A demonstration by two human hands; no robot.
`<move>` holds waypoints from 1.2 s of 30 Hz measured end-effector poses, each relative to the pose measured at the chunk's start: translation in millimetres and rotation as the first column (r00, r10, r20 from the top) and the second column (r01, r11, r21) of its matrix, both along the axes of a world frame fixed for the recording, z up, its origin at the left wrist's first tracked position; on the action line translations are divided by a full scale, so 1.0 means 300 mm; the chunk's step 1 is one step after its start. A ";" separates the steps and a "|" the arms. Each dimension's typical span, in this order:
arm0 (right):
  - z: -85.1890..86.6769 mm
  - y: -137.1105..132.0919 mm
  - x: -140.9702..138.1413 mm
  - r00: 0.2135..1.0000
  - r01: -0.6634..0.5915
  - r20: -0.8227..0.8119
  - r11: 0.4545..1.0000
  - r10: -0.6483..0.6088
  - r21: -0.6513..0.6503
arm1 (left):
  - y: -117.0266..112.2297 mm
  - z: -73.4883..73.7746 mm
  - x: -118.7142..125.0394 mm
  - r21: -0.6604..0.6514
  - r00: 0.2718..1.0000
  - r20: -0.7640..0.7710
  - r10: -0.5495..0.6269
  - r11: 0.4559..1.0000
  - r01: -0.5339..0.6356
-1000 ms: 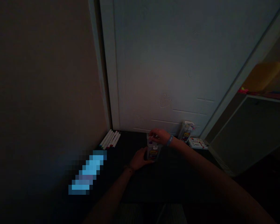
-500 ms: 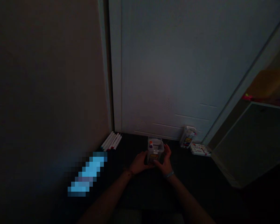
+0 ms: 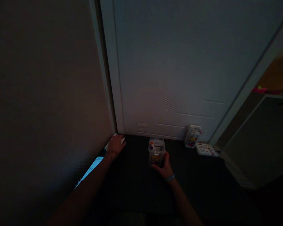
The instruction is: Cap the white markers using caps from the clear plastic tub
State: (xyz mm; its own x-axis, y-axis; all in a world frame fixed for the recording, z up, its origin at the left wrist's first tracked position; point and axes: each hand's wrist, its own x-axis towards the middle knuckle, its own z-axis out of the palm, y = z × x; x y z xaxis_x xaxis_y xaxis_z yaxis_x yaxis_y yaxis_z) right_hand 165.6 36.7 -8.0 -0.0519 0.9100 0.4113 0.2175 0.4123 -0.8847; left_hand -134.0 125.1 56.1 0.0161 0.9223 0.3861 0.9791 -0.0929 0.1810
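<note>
A clear plastic box (image 3: 156,151) stands upright with its top open on the dark tabletop. One white marker with an orange end and a purple band (image 3: 152,146) leans inside it. My right hand (image 3: 164,165) grips the box from its lower right, thumb across the front near the label. Over at the left wall, my left hand (image 3: 116,143) rests over a group of white markers (image 3: 123,140), fingers apart and partly covering them. Its fingertips are dim, and I see no marker lifted.
A second clear box with a coloured label (image 3: 192,136) leans against the white door panel (image 3: 179,69). Beside it lies a row of white markers (image 3: 207,149). A lit screen (image 3: 91,169) lies along the left wall, partly behind my left forearm. A cabinet (image 3: 269,135) stands at right.
My left hand has let go of the clear box and moved left onto the white markers. My right hand still holds the box. The view has shifted slightly.
</note>
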 end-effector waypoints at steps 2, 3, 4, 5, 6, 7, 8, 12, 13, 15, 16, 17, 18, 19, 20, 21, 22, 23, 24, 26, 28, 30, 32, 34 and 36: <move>-0.005 0.003 0.002 1.000 0.015 0.009 1.000 -0.015 0.004 | 0.018 -0.015 -0.025 -0.035 0.991 -0.097 0.091 0.995 -0.094; -0.006 0.005 0.003 0.999 0.030 0.016 1.000 -0.030 0.005 | 0.023 -0.026 -0.030 -0.045 0.986 -0.133 0.100 0.993 -0.107; -0.007 0.006 0.004 0.999 0.044 0.023 0.999 -0.045 0.004 | 0.025 -0.038 -0.032 -0.051 0.983 -0.161 0.092 0.993 -0.102; -0.008 0.008 0.006 0.998 0.056 0.029 0.998 -0.056 0.003 | 0.026 -0.050 -0.032 -0.054 0.981 -0.180 0.075 0.995 -0.086; -0.009 0.009 0.007 0.998 0.063 0.033 0.998 -0.063 0.001 | 0.026 -0.060 -0.029 -0.058 0.980 -0.190 0.057 0.996 -0.069; -0.010 0.011 0.008 0.997 0.066 0.034 0.998 -0.066 -0.001 | 0.025 -0.069 -0.024 -0.062 0.980 -0.195 0.040 0.997 -0.053; -0.011 0.012 0.009 0.997 0.066 0.034 0.998 -0.066 -0.003 | 0.023 -0.076 -0.017 -0.066 0.980 -0.197 0.026 0.997 -0.040; -0.008 0.012 0.012 0.997 0.068 0.029 0.998 -0.068 -0.012 | 0.010 -0.089 0.013 -0.072 0.971 -0.237 0.005 0.997 -0.023; -0.006 0.011 0.013 0.997 0.070 0.034 0.997 -0.069 -0.013 | 0.006 -0.089 0.020 -0.070 0.968 -0.252 0.002 0.997 -0.021; -0.006 0.010 0.013 0.996 0.072 0.047 0.997 -0.071 -0.014 | -0.001 -0.089 0.030 -0.061 0.962 -0.271 -0.010 0.998 -0.006; -0.007 0.010 0.013 0.996 0.075 0.050 0.997 -0.074 -0.013 | -0.004 -0.089 0.033 -0.057 0.961 -0.276 -0.020 0.998 0.005; -0.009 0.011 0.013 0.996 0.078 0.052 0.997 -0.077 -0.013 | -0.005 -0.089 0.035 -0.056 0.960 -0.280 -0.030 0.998 0.015; -0.012 0.012 0.013 0.995 0.082 0.051 0.997 -0.082 -0.010 | -0.006 -0.090 0.035 -0.058 0.958 -0.284 -0.036 0.998 0.020; -0.016 0.014 0.013 0.995 0.086 0.048 0.996 -0.086 -0.002 | -0.005 -0.091 0.035 -0.060 0.956 -0.290 -0.040 0.998 0.024; -0.020 0.016 0.014 0.995 0.090 0.046 0.996 -0.091 0.009 | -0.004 -0.093 0.035 -0.062 0.953 -0.299 -0.044 0.998 0.026; -0.024 0.018 0.014 0.994 0.095 0.045 0.995 -0.096 0.024 | -0.002 -0.096 0.035 -0.062 0.950 -0.308 -0.048 0.998 0.030; -0.028 0.019 0.015 0.994 0.099 0.047 0.994 -0.101 0.038 | 0.000 -0.098 0.035 -0.060 0.948 -0.314 -0.051 0.998 0.034; -0.031 0.021 0.015 0.993 0.103 0.050 0.994 -0.105 0.048 | 0.002 -0.100 0.036 -0.057 0.948 -0.315 -0.052 0.998 0.036; -0.033 0.022 0.016 0.992 0.109 0.050 0.993 -0.112 0.054 | 0.002 -0.102 0.038 -0.055 0.949 -0.311 -0.052 0.998 0.037; -0.034 0.023 0.016 0.992 0.119 0.044 0.991 -0.122 0.059 | 0.001 -0.103 0.042 -0.061 0.959 -0.280 -0.047 0.998 0.031; -0.033 0.022 0.015 0.992 0.120 0.031 0.991 -0.122 0.067 | -0.003 -0.102 0.045 -0.060 0.980 -0.194 -0.050 0.997 0.039; -0.031 0.022 0.014 0.993 0.112 0.021 0.991 -0.114 0.073 | -0.006 -0.097 0.049 -0.028 0.998 0.013 -0.054 0.998 0.055; -0.029 0.022 0.013 0.994 0.111 0.017 0.991 -0.112 0.073 | -0.006 -0.086 0.055 0.021 0.968 0.243 -0.053 0.999 0.049; -0.029 0.023 0.013 0.994 0.112 0.012 0.991 -0.113 0.073 | -0.005 -0.070 0.070 0.056 0.921 0.387 -0.042 0.998 0.022; -0.029 0.023 0.013 0.994 0.112 0.002 0.991 -0.112 0.078 | -0.011 -0.050 0.098 0.069 0.897 0.442 -0.024 0.998 -0.008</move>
State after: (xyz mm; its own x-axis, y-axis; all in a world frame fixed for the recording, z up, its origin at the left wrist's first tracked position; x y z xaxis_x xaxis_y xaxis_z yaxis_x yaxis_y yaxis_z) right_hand 169.4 43.6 -16.8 0.0454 0.8755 0.4811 0.2721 0.4526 -0.8492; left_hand -104.5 121.8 41.2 -0.1636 0.8944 0.4163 0.7985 -0.1278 0.5883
